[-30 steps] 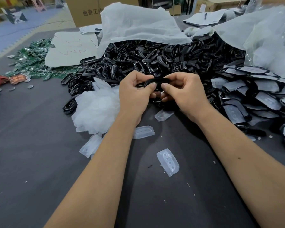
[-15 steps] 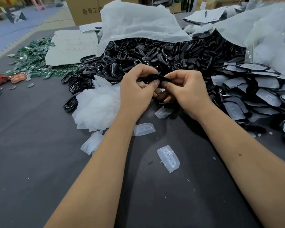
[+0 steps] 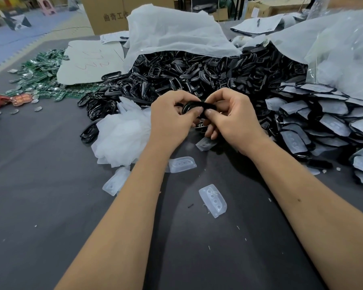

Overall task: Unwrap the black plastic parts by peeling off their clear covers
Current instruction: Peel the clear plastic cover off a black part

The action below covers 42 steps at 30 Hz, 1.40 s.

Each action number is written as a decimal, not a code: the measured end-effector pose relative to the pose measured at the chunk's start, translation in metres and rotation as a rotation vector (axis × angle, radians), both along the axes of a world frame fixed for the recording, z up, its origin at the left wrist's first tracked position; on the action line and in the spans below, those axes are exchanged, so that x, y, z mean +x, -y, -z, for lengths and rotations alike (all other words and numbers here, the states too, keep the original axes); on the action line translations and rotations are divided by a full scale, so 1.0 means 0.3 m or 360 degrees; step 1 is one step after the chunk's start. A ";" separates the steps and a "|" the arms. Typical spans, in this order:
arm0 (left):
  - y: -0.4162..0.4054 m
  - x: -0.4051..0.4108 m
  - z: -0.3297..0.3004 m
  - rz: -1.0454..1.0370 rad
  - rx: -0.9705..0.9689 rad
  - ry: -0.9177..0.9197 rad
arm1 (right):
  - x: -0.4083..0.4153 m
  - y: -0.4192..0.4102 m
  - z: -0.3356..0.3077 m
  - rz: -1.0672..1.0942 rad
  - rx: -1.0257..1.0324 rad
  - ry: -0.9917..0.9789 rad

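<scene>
Above the dark matte table (image 3: 50, 206), a glossy black plastic ring part (image 3: 194, 106) is pinched by the left hand (image 3: 170, 120) and right hand (image 3: 233, 120). Translucent moulded covers (image 3: 213, 200) lie below.

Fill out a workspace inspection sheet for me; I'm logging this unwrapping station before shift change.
Surface: dark grey table, small white flecks.
Job's things: black part held in both hands; black parts heap; wrapped parts pile.
Clutter: clear covers, crumpled film, green circuit boards, white bags.
Grips: left hand and right hand pinch the part.
Cables: nothing seen.
Surroundings: cardboard box.
</scene>
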<state>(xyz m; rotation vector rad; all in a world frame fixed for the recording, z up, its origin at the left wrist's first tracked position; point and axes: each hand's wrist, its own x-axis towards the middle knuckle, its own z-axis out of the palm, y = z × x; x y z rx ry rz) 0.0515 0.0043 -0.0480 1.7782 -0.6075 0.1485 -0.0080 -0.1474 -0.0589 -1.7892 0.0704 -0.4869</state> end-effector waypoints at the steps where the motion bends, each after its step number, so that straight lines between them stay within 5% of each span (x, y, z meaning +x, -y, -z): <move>1: 0.001 0.001 -0.002 -0.0015 -0.0013 -0.0012 | -0.002 -0.001 -0.002 0.0027 0.0017 0.0012; 7: 0.009 0.013 -0.043 -0.0212 -0.0288 -0.0070 | -0.030 -0.035 -0.040 -0.0028 -0.0401 0.0059; 11: 0.007 0.016 -0.038 -0.0193 -0.0286 -0.0112 | -0.058 -0.090 -0.084 -0.0629 -0.1014 -0.0403; 15: 0.005 0.010 -0.012 -0.0197 -0.0216 -0.0155 | -0.067 -0.109 -0.100 -0.0681 -0.1230 -0.0564; 18: 0.003 0.014 -0.005 -0.0199 -0.0237 -0.0203 | -0.066 -0.085 -0.096 -0.0806 -0.1018 -0.0520; 23: 0.007 0.018 0.001 -0.0260 -0.0229 -0.0233 | -0.058 -0.027 -0.047 -0.0543 0.0207 -0.0189; 26: 0.013 0.014 0.008 -0.0223 -0.0215 -0.0287 | -0.039 -0.015 -0.034 -0.0388 0.0481 -0.0209; 32: 0.014 0.017 0.003 -0.0281 -0.0445 -0.0380 | -0.025 -0.013 -0.030 -0.0382 0.0649 -0.0222; 42: 0.013 0.005 0.002 -0.0290 -0.0394 -0.0351 | -0.026 -0.031 -0.029 -0.0276 0.0628 -0.0123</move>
